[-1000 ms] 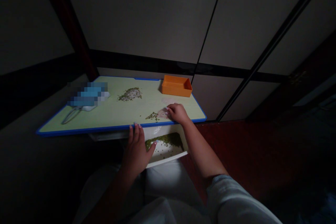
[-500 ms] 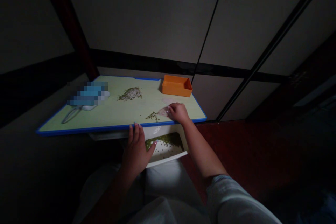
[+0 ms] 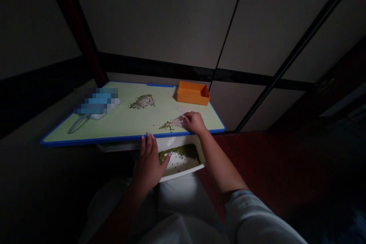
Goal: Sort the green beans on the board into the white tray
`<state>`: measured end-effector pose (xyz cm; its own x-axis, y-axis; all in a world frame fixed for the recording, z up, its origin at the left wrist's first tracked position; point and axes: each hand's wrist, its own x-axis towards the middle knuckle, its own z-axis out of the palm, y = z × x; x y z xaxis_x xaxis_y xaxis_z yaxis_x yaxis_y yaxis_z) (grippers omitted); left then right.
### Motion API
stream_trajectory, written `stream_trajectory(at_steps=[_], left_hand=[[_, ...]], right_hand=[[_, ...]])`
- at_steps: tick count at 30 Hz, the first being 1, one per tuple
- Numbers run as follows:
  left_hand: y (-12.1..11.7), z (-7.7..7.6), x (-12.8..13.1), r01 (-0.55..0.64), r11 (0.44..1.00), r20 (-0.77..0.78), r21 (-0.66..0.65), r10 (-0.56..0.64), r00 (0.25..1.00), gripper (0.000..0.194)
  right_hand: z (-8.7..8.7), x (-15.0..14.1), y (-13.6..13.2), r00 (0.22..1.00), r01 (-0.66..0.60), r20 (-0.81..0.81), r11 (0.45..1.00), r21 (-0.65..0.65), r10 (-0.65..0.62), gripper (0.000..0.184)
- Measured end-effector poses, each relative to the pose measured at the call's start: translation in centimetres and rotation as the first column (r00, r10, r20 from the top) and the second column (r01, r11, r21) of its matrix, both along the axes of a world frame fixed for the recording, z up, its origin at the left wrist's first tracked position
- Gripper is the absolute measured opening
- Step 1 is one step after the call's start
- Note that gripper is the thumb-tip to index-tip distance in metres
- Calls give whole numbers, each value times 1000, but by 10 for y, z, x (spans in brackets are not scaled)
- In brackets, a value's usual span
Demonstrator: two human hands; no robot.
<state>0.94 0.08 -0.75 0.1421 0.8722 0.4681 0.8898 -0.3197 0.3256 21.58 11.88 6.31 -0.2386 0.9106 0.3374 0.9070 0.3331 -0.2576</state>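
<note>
A pale green table top with a blue rim (image 3: 122, 122) carries two small heaps of green beans mixed with pale grains, one near the middle back (image 3: 142, 101) and one close to the front edge (image 3: 166, 126). My right hand (image 3: 194, 122) rests on the table beside the front heap, fingers curled over a pale patch of grains. My left hand (image 3: 148, 162) holds the left side of a white tray (image 3: 183, 171) just under the table's front edge, thumb inside it. Green beans (image 3: 180, 152) lie in the tray's far part.
An orange rectangular box (image 3: 192, 93) stands at the table's back right corner. A blurred blue and white object with a wire loop (image 3: 94, 107) lies at the left. Dark walls and panels surround the table; red-brown floor lies at the right.
</note>
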Motion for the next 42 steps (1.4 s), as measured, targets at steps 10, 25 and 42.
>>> stream_trajectory(at_steps=[10,25,42], left_hand=[[1,-2,-1,3,1000,31,13,-4,999,81],[0,-1,0,3,1000,17,4,-3,1000,80],[0,0,1,7,1000,33,-1,-7,999,81]], right_hand=[[3,0,-3,999,-22,-29,1000,-11,21,25],[-1,0,0,995,-86,-53,996,3,86,26],[-1,-3,2,989,-138,-54,990,-15,137,25]])
